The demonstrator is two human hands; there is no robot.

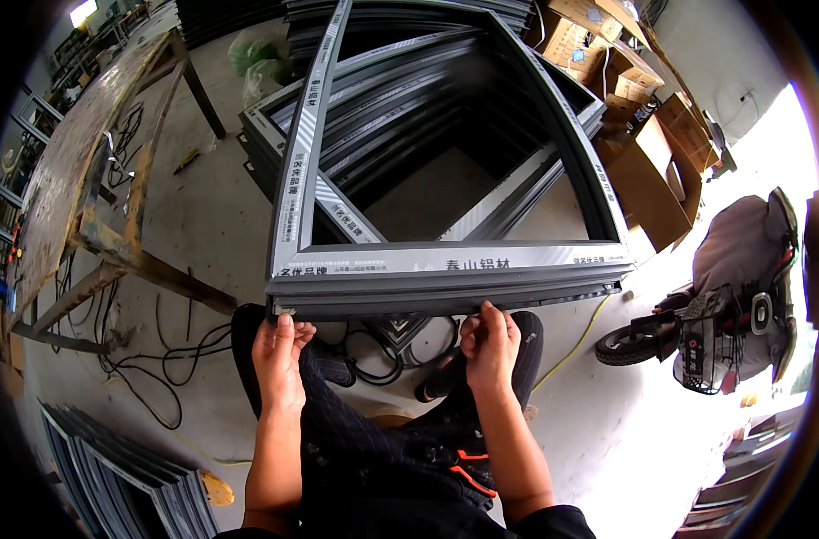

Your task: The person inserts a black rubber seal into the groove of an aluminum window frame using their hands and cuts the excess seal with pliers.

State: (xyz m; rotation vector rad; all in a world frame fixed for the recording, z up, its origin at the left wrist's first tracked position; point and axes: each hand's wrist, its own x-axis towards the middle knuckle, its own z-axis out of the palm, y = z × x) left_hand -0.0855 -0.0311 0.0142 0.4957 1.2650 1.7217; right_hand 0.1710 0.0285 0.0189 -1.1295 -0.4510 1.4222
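A grey metal window frame (383,260) with printed protective film lies tilted on a stack of similar frames in front of me. Along its near side runs a thin black strip (553,299), which looks like a sealing strip. My left hand (280,357) is closed in a pinch at the strip's left end, by the frame's near left corner. Right of the middle, my right hand (492,349) pinches the same edge, thumb and forefinger against the strip. The fingertips partly hide what lies between them. Orange-handled pliers (472,473) rest at my lap.
Beneath the frame, more stacked frames (356,216) lie crosswise. A worn workbench (77,189) stands at left, with black cables (162,359) on the floor. Cardboard boxes (656,171) are at far right, an electric scooter (715,323) nearer. More frame pieces (127,467) lean at lower left.
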